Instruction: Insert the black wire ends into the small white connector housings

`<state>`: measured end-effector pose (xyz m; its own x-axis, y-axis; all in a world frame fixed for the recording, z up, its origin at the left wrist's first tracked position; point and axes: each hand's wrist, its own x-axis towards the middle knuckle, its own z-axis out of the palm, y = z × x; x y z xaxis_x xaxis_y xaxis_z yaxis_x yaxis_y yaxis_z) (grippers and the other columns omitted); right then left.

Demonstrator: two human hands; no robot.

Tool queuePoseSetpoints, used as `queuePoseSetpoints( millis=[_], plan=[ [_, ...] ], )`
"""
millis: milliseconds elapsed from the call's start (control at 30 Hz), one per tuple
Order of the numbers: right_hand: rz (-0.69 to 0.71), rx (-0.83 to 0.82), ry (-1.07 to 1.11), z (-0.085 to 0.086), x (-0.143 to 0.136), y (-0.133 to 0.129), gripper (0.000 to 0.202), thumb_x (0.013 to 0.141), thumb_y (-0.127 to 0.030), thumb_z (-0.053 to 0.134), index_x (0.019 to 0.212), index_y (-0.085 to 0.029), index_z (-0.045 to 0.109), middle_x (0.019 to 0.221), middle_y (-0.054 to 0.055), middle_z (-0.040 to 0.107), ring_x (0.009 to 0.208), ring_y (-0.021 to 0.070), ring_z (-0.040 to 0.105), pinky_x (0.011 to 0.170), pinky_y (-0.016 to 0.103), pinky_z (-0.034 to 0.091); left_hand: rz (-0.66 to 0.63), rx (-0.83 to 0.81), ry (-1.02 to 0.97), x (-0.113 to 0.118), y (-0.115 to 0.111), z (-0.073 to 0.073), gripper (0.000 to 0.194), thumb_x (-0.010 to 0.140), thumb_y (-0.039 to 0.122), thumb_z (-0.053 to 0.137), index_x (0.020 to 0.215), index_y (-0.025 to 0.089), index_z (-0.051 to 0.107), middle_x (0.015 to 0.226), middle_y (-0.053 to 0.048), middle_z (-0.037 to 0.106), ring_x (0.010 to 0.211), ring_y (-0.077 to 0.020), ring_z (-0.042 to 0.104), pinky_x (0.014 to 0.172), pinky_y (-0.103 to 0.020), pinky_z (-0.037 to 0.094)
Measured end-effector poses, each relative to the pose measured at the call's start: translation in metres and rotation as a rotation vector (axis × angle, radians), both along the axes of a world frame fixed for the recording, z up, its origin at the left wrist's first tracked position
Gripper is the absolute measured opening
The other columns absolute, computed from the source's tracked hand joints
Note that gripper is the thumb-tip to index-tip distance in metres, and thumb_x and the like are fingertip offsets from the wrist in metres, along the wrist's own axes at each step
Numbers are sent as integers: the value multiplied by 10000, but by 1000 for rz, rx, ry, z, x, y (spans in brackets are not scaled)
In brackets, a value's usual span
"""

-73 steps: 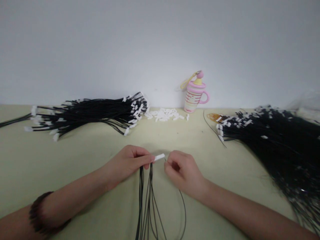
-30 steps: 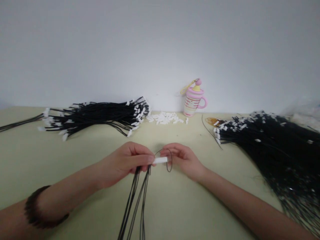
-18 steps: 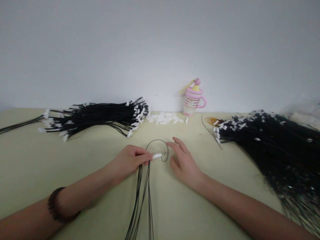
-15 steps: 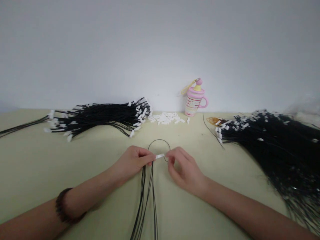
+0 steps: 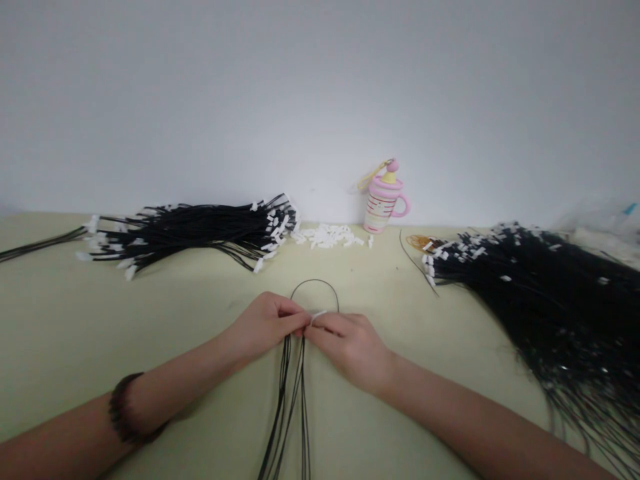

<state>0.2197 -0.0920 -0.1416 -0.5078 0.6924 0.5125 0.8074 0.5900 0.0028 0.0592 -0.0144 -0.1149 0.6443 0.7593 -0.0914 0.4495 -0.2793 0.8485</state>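
Observation:
Near the middle of the table, a small white connector (image 5: 319,314) shows between the fingertips of both hands. My left hand (image 5: 273,319) is closed in a pinch at its left end, with several thin black wires (image 5: 281,400) hanging down from the fingers toward the front edge. My right hand (image 5: 353,343) pinches the connector from the other side, its fingertips meeting those of the left. One black wire (image 5: 315,280) arches up in a loop behind both hands. The exact place where wire and connector meet is hidden by the fingers.
At the back left lies a bundle of black wires (image 5: 190,230) with white connectors. Loose white connectors (image 5: 327,235) form a pile behind the hands, beside a pink toy cup (image 5: 383,203). A larger wire bundle (image 5: 530,280) spreads over the right, near orange bands (image 5: 419,243).
My right hand has moved left and closed in on the connector, right up to the left fingertips. The connector is now more covered. The whole view has shifted slightly.

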Motion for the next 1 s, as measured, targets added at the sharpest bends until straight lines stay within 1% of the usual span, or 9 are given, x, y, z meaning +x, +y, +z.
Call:
queuePoseSetpoints(
  millis=[133, 233, 333, 500, 700, 800, 867, 933, 1000],
  plan=[
    [9, 92, -107, 5, -3, -3, 159, 876, -179, 417, 930, -170, 566, 894, 43, 613, 791, 148, 555, 645, 254, 429, 7, 0, -7, 0, -2, 2, 261, 697, 314, 493, 595, 131, 648, 534, 12, 557, 553, -130, 463, 524, -214, 319],
    [34, 184, -178, 9, -6, -4, 151, 865, -173, 435, 911, -175, 579, 834, 49, 616, 755, 156, 558, 588, 270, 412, 13, 16, -17, 0, -4, 3, 270, 703, 309, 482, 592, 127, 647, 542, 5, 564, 558, -131, 464, 530, -217, 326],
    [68, 234, -168, 9, -6, -5, 157, 860, -155, 437, 893, -169, 591, 787, 46, 623, 702, 149, 562, 549, 273, 399, 25, 19, -29, 0, -4, 2, 282, 699, 343, 493, 565, 132, 626, 523, 11, 551, 541, -128, 456, 519, -218, 319],
    [113, 199, -109, 7, -2, -4, 200, 877, -149, 407, 958, -157, 589, 884, 47, 647, 742, 144, 585, 617, 271, 441, 10, 44, 4, -1, -1, 0, 275, 687, 350, 503, 532, 146, 604, 496, 23, 530, 525, -126, 452, 515, -220, 309],
    [128, 183, -67, 6, 1, -5, 201, 866, -147, 427, 982, -144, 591, 918, 48, 655, 753, 153, 597, 612, 277, 450, 8, 49, 6, -1, -1, 0, 265, 693, 333, 501, 553, 138, 614, 512, 21, 534, 539, -126, 452, 527, -219, 311],
    [139, 125, 104, 5, 0, -5, 184, 856, -161, 441, 962, -150, 591, 935, 62, 647, 818, 152, 596, 680, 262, 465, -5, 10, 3, -2, -2, 1, 272, 709, 335, 496, 584, 127, 620, 533, 14, 530, 552, -125, 445, 538, -218, 314],
    [132, 16, 320, 5, 0, -4, 178, 852, -171, 440, 953, -154, 585, 930, 68, 638, 845, 141, 588, 729, 248, 463, -6, 10, 9, -2, -1, 0, 290, 716, 357, 500, 561, 132, 597, 506, 24, 484, 527, -115, 407, 513, -217, 286],
    [61, -117, 623, 6, 1, 0, 167, 854, -194, 437, 926, -154, 582, 810, 52, 633, 755, 122, 586, 677, 234, 462, 11, 30, 21, -3, 0, -2, 323, 716, 403, 510, 532, 143, 562, 461, 44, 400, 485, -103, 339, 475, -220, 232],
    [-48, -239, 1006, 5, 4, 8, 151, 843, -238, 461, 840, -149, 583, 668, 19, 599, 584, 94, 544, 549, 211, 432, 25, 34, 31, -4, 1, -4, 354, 708, 452, 517, 523, 151, 541, 437, 58, 328, 459, -95, 278, 453, -226, 184]
  ],
)
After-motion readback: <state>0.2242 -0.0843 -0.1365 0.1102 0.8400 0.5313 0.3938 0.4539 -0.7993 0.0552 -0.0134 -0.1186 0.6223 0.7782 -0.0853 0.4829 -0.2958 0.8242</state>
